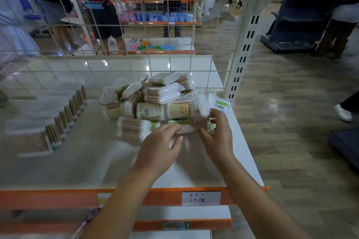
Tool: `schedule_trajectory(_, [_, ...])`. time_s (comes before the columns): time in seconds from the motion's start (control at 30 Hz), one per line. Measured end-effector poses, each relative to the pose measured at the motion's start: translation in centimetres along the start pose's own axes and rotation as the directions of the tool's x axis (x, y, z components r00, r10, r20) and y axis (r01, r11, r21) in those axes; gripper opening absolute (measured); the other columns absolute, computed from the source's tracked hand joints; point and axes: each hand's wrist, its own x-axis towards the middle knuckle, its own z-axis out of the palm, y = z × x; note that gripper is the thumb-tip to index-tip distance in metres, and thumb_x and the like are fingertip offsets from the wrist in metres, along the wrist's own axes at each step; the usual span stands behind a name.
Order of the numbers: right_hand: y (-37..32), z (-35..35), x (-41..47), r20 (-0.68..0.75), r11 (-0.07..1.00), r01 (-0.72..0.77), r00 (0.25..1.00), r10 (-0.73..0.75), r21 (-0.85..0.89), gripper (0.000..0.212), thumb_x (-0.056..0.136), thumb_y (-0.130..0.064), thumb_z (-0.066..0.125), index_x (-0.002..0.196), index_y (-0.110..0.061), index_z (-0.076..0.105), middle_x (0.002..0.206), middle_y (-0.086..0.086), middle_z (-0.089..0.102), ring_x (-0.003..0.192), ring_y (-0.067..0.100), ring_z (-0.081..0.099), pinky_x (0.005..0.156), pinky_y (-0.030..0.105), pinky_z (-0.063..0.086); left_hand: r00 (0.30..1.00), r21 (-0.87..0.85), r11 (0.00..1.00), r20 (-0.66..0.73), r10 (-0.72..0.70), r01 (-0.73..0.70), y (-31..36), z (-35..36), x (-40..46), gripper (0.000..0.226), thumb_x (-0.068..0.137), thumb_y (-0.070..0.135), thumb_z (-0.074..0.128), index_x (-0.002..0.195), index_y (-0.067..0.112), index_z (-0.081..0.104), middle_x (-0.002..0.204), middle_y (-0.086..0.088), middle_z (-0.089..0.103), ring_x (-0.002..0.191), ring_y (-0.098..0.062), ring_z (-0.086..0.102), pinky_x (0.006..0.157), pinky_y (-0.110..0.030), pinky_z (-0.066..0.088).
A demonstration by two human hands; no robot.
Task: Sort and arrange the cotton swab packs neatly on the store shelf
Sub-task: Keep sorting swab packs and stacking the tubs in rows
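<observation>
A loose heap of cotton swab packs (155,99) lies on the white shelf (93,157), toward its right side. A neat slanted row of packs (52,122) stands at the left, blurred. My right hand (215,134) grips one upright clear pack (204,112) at the heap's front right edge. My left hand (161,145) reaches in beside it, its fingertips touching a flat pack (184,127) at the heap's front.
A wire grid (136,25) backs the shelf and a slotted white upright (240,58) stands at its right rear. The orange front rail carries a handwritten price label (201,198). People stand in the aisle behind and to the right. A dark cart (297,25) sits far right.
</observation>
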Motion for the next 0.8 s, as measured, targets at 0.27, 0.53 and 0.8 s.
schedule_trajectory(0.27, [0.4, -0.1, -0.6, 0.020, 0.998, 0.066, 0.998, -0.066, -0.010, 0.041, 0.078, 0.001, 0.063, 0.117, -0.008, 0.054, 0.109, 0.000, 0.052, 0.102, 0.019, 0.053, 0.078, 0.021, 0.036, 0.988, -0.295, 0.947, -0.048, -0.145, 0.125, 2.5, 2.9, 4.0, 0.048, 0.083, 0.025, 0.067, 0.128, 0.014, 0.053, 0.103, -0.001, 0.063, 0.085, -0.015, 0.060, 0.081, -0.025, 0.047])
schedule_trajectory(0.53, [0.8, -0.4, -0.8, 0.052, 0.990, 0.140, 0.989, -0.139, -0.015, 0.040, 0.075, 0.000, 0.057, 0.114, -0.007, 0.057, 0.107, 0.005, 0.054, 0.097, 0.018, 0.054, 0.078, 0.014, 0.038, 0.968, -0.294, 0.932, -0.068, -0.240, 0.210, 3.3, 3.9, 5.9, 0.029, 0.082, 0.025, 0.068, 0.107, 0.013, 0.060, 0.089, 0.006, 0.061, 0.085, -0.013, 0.057, 0.076, -0.024, 0.042])
schedule_trajectory(0.8, [-0.9, -1.7, -2.1, -0.093, 0.982, 0.186, 0.979, -0.181, 0.041, 0.033, 0.074, -0.006, 0.053, 0.105, -0.008, 0.063, 0.108, -0.001, 0.054, 0.100, 0.006, 0.051, 0.080, 0.003, 0.036, 0.945, -0.704, 0.662, 0.040, -0.324, 0.257, 2.3, 1.7, 5.4, 0.011, 0.074, 0.026, 0.069, 0.083, 0.022, 0.064, 0.084, -0.007, 0.070, 0.079, -0.021, 0.065, 0.074, -0.038, 0.053])
